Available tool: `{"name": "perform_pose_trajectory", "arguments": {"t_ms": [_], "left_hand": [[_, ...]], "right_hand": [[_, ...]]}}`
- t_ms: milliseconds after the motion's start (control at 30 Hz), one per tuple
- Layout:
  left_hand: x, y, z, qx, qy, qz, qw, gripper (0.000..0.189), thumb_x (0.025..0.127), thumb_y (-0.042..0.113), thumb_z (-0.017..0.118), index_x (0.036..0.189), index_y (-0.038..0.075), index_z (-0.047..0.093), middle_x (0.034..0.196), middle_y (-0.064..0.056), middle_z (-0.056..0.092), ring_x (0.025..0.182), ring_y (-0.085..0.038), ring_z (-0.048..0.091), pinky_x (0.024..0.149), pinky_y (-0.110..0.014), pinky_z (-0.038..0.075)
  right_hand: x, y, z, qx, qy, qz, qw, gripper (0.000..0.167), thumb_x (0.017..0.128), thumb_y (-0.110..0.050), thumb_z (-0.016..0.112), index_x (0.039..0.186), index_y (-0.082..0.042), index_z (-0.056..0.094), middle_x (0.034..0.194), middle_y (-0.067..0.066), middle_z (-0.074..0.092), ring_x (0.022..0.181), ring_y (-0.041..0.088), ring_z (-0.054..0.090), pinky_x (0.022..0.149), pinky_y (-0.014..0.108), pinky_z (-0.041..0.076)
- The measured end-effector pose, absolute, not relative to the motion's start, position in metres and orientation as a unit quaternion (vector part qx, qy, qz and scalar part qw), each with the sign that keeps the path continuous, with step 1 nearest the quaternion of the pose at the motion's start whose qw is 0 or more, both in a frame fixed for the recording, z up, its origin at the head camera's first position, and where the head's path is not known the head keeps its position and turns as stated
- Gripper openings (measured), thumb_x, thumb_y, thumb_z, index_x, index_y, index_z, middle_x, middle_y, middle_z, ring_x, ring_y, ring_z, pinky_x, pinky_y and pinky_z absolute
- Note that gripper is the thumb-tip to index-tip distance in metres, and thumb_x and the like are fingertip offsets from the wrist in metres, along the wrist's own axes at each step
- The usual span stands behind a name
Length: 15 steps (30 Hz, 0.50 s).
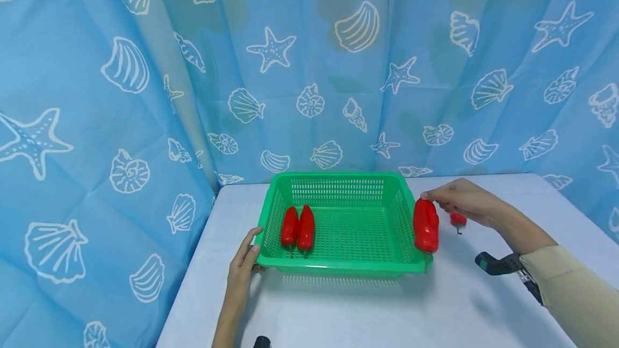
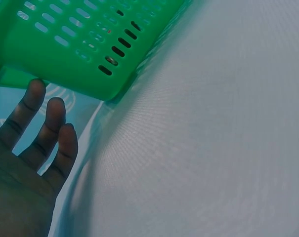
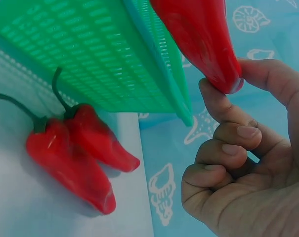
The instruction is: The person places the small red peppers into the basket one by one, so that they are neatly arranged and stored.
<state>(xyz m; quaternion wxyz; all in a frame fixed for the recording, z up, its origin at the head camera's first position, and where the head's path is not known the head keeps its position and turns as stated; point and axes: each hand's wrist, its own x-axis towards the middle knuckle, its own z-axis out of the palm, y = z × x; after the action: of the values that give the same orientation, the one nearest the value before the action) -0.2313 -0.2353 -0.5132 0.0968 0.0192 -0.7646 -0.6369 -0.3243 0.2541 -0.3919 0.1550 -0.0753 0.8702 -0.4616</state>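
Observation:
My right hand (image 1: pixel 461 200) pinches a long red pepper (image 1: pixel 426 227) by its tip, between thumb and index finger, with the stem end hanging down. The pepper is at the right rim of a green plastic basket (image 1: pixel 338 270). In the right wrist view the other fingers of that hand (image 3: pixel 238 168) are curled toward the palm. At the basket's left front corner, my left hand (image 1: pixel 242 267) touches the rim; its fingers (image 2: pixel 55 116) look fairly straight in the left wrist view. Inside the basket, on the left, two red peppers (image 1: pixel 306 230) lie side by side.
Outside the basket on the right, two more red peppers (image 3: pixel 70 163) lie on the white-covered table (image 1: pixel 338 316); my right hand partly hides them in the head view. A blue curtain (image 1: pixel 300 69) with white shell prints hangs behind the table and along its left.

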Motion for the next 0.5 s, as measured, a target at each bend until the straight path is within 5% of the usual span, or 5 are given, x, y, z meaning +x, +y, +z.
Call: {"name": "perform_pose_trajectory", "arguments": {"t_ms": [300,500], "left_hand": [[-0.231,-0.235,-0.512,0.027,-0.768,-0.634,0.091,0.043,0.103,0.052,0.047,0.144,0.04,0.051,0.12,-0.006,0.057,0.085,-0.024,0.056,0.078,-0.037,0.05],[-0.23,-0.235,-0.511,0.021,-0.766,-0.635,0.093,0.044,0.103,0.05,0.048,0.145,0.036,0.051,0.13,-0.005,0.055,0.084,-0.023,0.056,0.077,-0.036,0.05]], "right_hand": [[-0.329,0.238,-0.386,-0.076,0.888,-0.431,0.137,0.042,0.084,-0.045,0.079,0.093,-0.005,0.07,0.079,0.011,0.056,0.081,0.026,0.056,0.064,0.027,0.044],[-0.335,0.229,-0.382,-0.083,0.882,-0.443,0.135,0.036,0.088,-0.04,0.077,0.09,-0.005,0.068,0.078,0.01,0.055,0.083,0.026,0.055,0.068,0.029,0.046]]}}
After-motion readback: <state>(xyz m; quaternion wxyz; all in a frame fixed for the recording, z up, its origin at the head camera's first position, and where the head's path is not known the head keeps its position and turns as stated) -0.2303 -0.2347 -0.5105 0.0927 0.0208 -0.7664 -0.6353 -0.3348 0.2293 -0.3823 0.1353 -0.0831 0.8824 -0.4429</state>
